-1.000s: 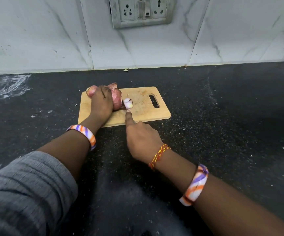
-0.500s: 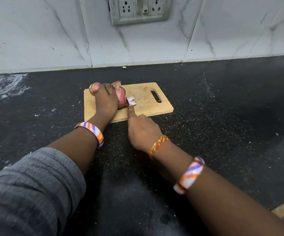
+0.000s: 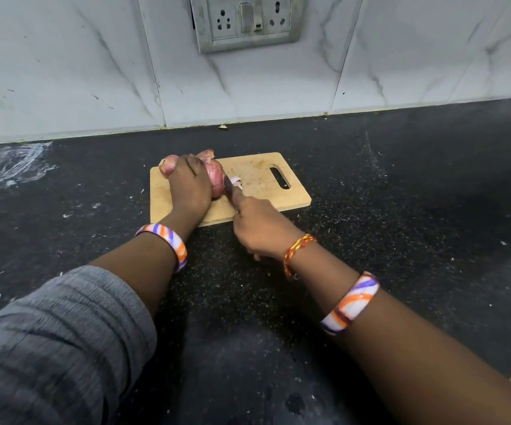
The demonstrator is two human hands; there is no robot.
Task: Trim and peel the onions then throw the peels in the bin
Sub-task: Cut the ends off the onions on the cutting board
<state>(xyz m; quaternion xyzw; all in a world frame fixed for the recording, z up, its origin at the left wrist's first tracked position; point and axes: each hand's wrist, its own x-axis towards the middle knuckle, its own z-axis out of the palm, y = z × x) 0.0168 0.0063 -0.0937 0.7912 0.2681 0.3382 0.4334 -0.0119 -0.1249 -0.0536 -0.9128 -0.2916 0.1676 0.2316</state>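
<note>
A wooden cutting board lies on the black counter. My left hand grips a red onion and holds it down on the board. A second onion peeks out behind that hand. My right hand holds a knife with the forefinger stretched along it. Only a thin dark strip of blade shows, set against the onion's right end. A small pale cut-off end lies just right of the blade. The knife's handle is hidden in my fist.
The black counter is speckled with crumbs and small peel scraps. A white tiled wall with a socket plate rises behind the board. A whitish smear marks the counter at far left. No bin is in view.
My right hand has edged closer to the onion and the blade now sits against its right end. The left hand keeps its hold; the view has shifted slightly.
</note>
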